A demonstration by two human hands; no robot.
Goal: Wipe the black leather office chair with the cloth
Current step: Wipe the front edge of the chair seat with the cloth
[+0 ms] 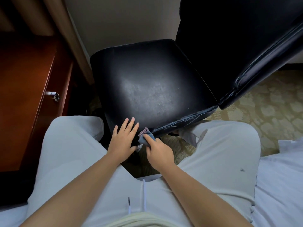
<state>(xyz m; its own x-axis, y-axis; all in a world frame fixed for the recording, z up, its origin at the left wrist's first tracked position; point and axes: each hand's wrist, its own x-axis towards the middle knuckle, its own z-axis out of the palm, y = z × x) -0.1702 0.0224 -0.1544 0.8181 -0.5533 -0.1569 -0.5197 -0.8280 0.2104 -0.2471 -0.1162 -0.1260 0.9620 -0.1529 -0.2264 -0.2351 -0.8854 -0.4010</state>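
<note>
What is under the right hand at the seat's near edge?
Under the right hand a bunched blue-grey cloth presses against the black seat's worn front edge. The fingers cover the cloth's lower part, so its full size and the leather beneath cannot be seen.

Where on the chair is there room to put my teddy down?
The seat is bare from the backrest to the wall-side edge. Its near corner is crowded: the left hand rests there, and the right hand grips the cloth.
</note>
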